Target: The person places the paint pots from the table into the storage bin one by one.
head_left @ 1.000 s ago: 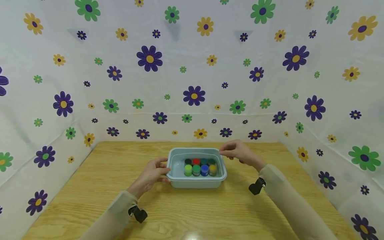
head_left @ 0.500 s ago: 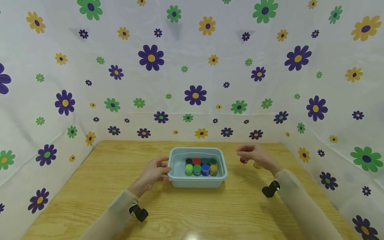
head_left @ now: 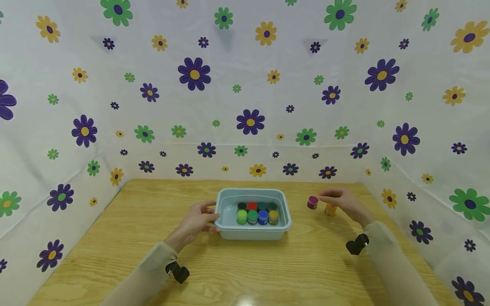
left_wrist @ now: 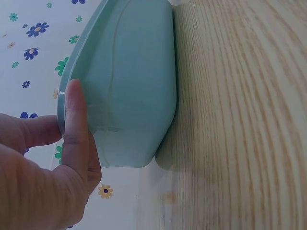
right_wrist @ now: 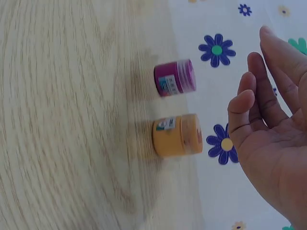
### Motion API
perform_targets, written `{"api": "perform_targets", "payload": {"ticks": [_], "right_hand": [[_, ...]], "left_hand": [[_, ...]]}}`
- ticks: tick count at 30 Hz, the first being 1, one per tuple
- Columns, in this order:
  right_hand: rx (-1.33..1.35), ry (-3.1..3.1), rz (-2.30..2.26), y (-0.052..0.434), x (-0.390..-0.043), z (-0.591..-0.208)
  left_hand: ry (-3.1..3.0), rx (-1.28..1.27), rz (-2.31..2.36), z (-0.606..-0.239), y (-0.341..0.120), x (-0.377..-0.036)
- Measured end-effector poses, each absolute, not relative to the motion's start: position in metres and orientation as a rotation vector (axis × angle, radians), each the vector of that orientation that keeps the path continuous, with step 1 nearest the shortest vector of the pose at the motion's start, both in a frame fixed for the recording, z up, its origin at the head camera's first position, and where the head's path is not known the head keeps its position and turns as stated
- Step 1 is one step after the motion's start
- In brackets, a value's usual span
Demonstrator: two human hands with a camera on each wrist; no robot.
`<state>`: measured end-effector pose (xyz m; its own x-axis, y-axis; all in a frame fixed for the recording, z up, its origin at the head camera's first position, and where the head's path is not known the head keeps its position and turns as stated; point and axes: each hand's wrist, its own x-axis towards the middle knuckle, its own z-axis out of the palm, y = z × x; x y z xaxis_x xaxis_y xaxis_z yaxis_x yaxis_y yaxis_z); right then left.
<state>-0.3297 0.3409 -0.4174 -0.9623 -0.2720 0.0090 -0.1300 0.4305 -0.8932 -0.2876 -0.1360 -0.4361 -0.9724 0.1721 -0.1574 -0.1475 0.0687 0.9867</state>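
Note:
A light blue plastic tub (head_left: 250, 234) stands on the table, with several small paint jars inside: light green (head_left: 242, 217), green, blue (head_left: 263, 217) and ochre in front, darker ones and a red one (head_left: 252, 206) behind. My left hand (head_left: 197, 221) grips the tub's left rim between thumb and fingers; the left wrist view shows the tub's outer wall (left_wrist: 139, 81) close up. To the tub's right stand a magenta paint jar (head_left: 312, 202) and an orange paint jar (right_wrist: 176, 135), both upright. Over the orange one hovers my right hand (head_left: 346, 204), fingers loosely bent, holding nothing.
The wooden table (head_left: 245, 267) runs back to a white flowered cloth (head_left: 245, 97), which also rises at both sides. Each wrist carries a small black camera (head_left: 178, 272).
My right hand has moved rightward from the tub's right rim, past the magenta jar, to above the orange jar. Both jars show now. The left hand keeps its grip on the tub.

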Motion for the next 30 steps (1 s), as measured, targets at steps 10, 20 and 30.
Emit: {"api": "perform_targets", "payload": {"ticks": [10, 20, 30], "right_hand": [[-0.367, 2.644, -1.445, 0.358, -0.331, -0.430], [-0.300, 2.715, -1.299, 0.359, -0.332, -0.440], [-0.302, 2.728, -1.232, 0.357, -0.332, -0.445]], "left_hand": [[2.112, 0.029, 2.007, -0.437, -0.137, -0.288], [2.110, 0.028, 1.994, -0.438, -0.137, -0.289], [2.107, 0.034, 1.999, -0.437, -0.138, -0.287]]}}
